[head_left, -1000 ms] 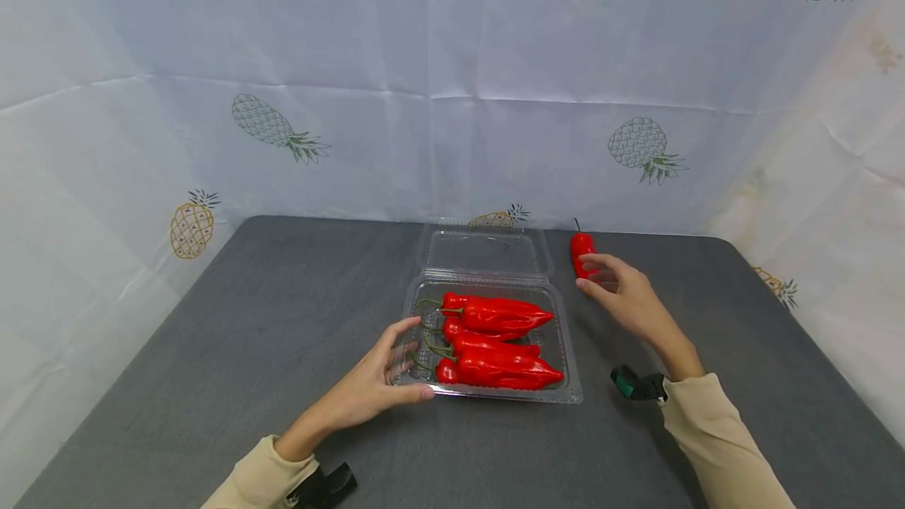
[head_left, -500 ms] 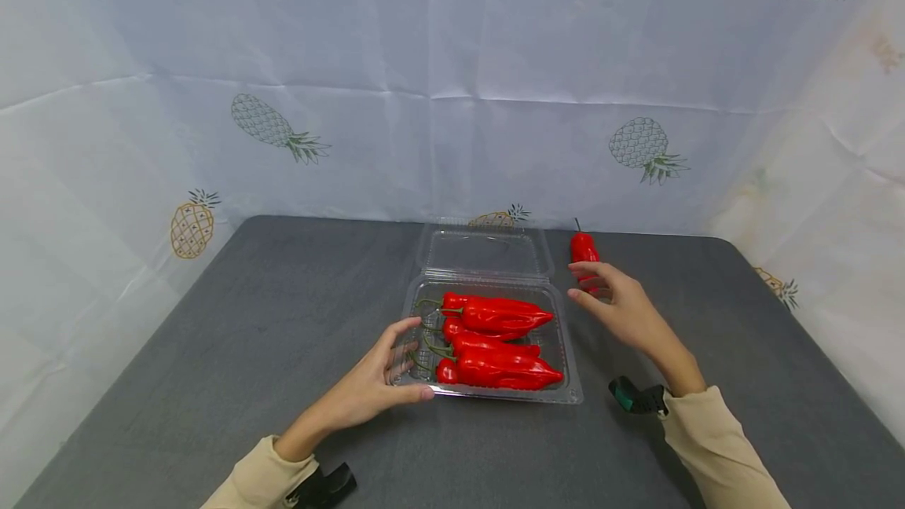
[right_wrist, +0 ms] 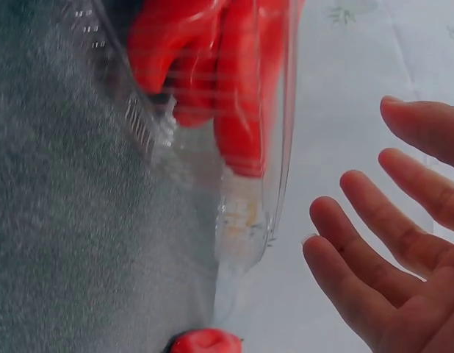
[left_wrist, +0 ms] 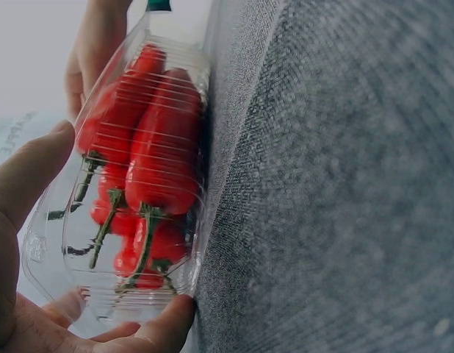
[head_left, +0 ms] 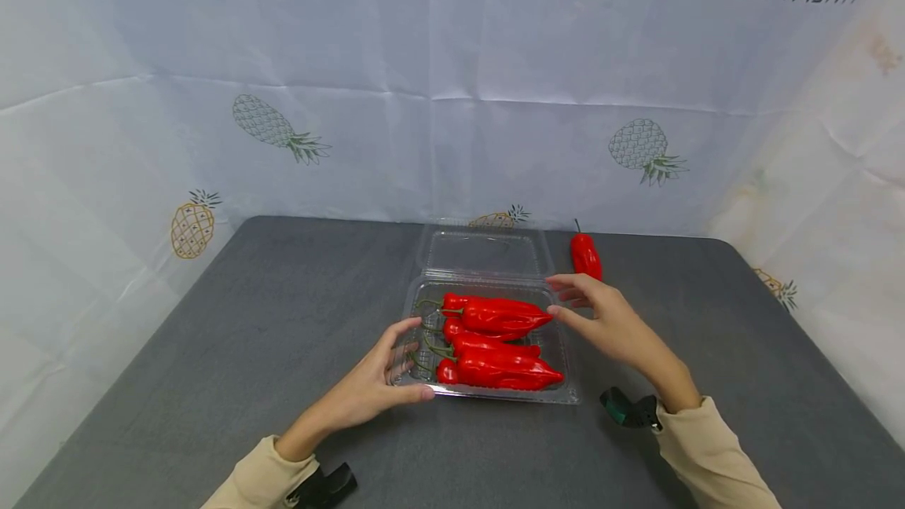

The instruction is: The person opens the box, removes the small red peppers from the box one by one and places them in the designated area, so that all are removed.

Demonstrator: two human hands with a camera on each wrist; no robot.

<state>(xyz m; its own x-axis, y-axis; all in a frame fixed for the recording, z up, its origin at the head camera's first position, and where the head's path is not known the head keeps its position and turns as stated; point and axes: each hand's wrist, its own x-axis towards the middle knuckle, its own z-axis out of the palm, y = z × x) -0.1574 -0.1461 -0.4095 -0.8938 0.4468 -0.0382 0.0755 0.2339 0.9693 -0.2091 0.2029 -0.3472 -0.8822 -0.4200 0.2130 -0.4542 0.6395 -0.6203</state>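
Observation:
A clear plastic clamshell box (head_left: 509, 394) lies with its lid (head_left: 488, 251) folded back. Several red peppers (head_left: 505, 368) with green stems lie side by side inside, stems to the left. My left hand (head_left: 371, 387) holds the box's left end, thumb at the front corner and fingers along the side; the left wrist view shows its fingertips (left_wrist: 175, 312) against the ribbed wall. At the box's right back corner, my right hand (head_left: 608, 320) is spread and holds nothing. One loose red pepper (head_left: 586, 254) lies behind that hand, its lower end partly hidden.
The dark grey tabletop (head_left: 283, 297) ends at a white curtain (head_left: 375, 155) printed with pineapples, which hangs behind and along both sides. Each wrist carries a dark camera strap, like the right one (head_left: 625, 408).
My right hand has moved left and toward me, from the loose pepper to the box's right rim. More of that pepper shows. The left hand and the box look much the same.

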